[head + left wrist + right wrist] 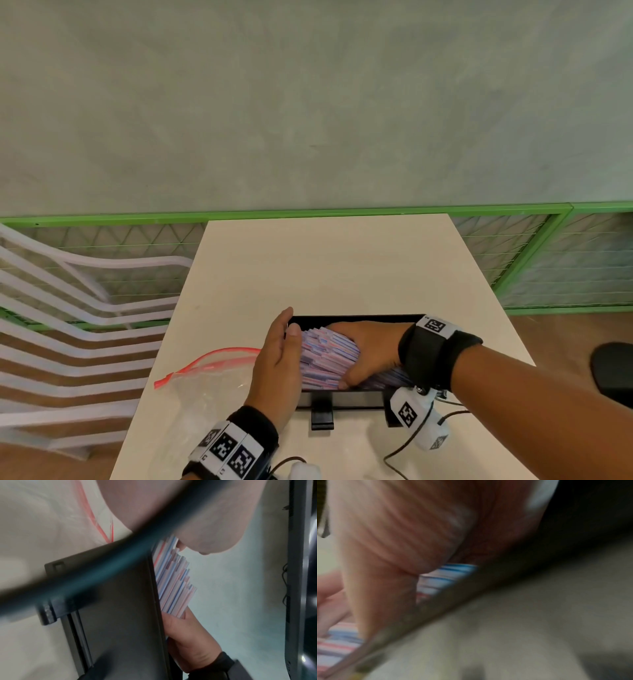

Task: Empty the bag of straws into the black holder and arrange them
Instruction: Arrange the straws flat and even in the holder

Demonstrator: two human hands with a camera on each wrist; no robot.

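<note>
Striped straws lie in the black holder on the table, my right hand curled over the bundle to steady it, my left hand flat against their ends to square them, the emptied bag alongside.

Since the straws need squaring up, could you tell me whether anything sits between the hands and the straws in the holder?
Nothing visible does. The right hand grips the straws inside the black holder, and the left hand lies flat against their ends. The empty bag lies aside.
</note>
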